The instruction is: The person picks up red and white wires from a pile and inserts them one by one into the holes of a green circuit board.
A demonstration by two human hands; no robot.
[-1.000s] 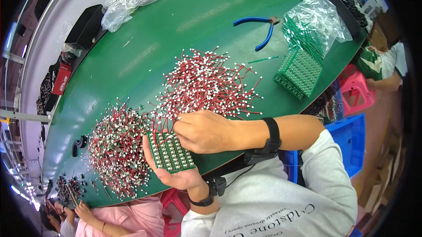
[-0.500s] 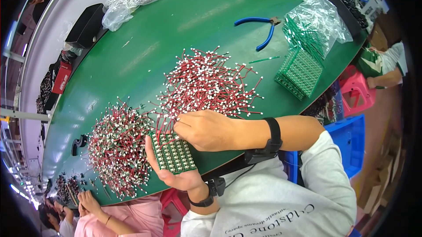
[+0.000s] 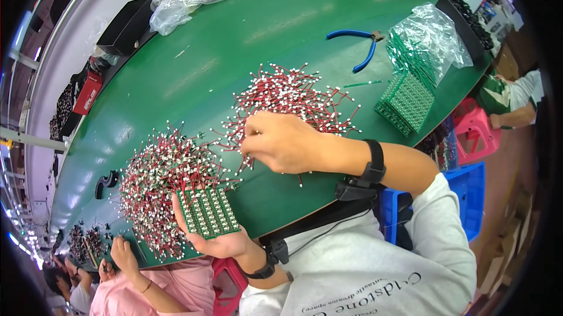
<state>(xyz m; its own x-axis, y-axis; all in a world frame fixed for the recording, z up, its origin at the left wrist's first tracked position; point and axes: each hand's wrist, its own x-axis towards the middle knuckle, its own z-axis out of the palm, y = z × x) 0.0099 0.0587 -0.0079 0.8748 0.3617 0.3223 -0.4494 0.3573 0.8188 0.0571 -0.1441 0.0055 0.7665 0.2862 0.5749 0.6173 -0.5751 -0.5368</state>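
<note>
A green circuit board panel (image 3: pixel 209 213) with rows of small pale parts rests in my left hand (image 3: pixel 220 244), thumb along its left side and fingers beneath. Red wires meet its far edge, beside the left heap. My right hand (image 3: pixel 284 143) is over the near side of a pile of red wires with white connectors (image 3: pixel 281 90). Its fingers are curled together; whatever is between them is hidden or too small to make out. Left of it spreads a heap of wired small boards (image 3: pixel 158 190), red and white, touching or very near the panel.
Blue-handled cutters (image 3: pixel 369 52) lie at the far right, near stacked green panels (image 3: pixel 407 102), thin green strips (image 3: pixel 410 58) and a clear bag (image 3: pixel 437 34). A co-worker's hand (image 3: pixel 124 255) is at the lower left. Black bins (image 3: pixel 126 26) line the far edge.
My right hand has left the panel's far edge and moved out to the red wire pile. My left hand has shifted the panel leftward, toward the left heap. The view has tilted slightly.
</note>
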